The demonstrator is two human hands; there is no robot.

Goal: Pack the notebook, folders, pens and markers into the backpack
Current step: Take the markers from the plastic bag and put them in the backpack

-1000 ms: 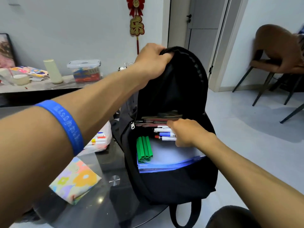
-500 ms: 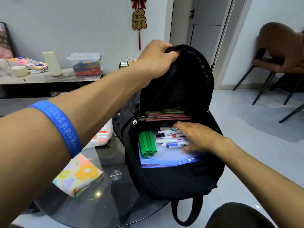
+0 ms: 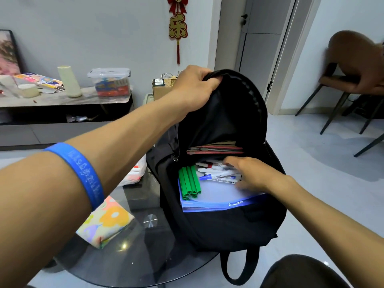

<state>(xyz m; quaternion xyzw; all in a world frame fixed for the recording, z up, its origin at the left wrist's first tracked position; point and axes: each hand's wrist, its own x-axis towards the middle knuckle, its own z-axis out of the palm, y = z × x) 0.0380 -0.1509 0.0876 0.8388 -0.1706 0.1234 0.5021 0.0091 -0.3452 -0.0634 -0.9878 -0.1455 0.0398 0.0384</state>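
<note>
A black backpack [image 3: 224, 225] stands open on the round glass table [image 3: 133, 258]. My left hand [image 3: 195, 86] grips the top of its raised flap. Inside lie blue-edged folders [image 3: 216, 196], with several green pens [image 3: 190, 181] on their left side. To the right of those pens is a pile of white markers [image 3: 218, 173]. Behind them, red-edged folders or a notebook [image 3: 214, 149] stand against the back wall of the bag. My right hand [image 3: 251, 173] reaches into the bag with straight fingers resting on the markers.
A floral pouch [image 3: 106, 223] lies on the glass left of the bag, and a white plastic bag [image 3: 135, 173] sits behind my left arm. A side table [image 3: 62, 100] with a plastic box stands along the wall. Chairs [image 3: 349, 80] stand at the right. A dark chair back [image 3: 301, 271] is near me.
My right hand has let the markers go, and they now lie spread on the folders under its straightened fingers. My left hand keeps holding the flap up.
</note>
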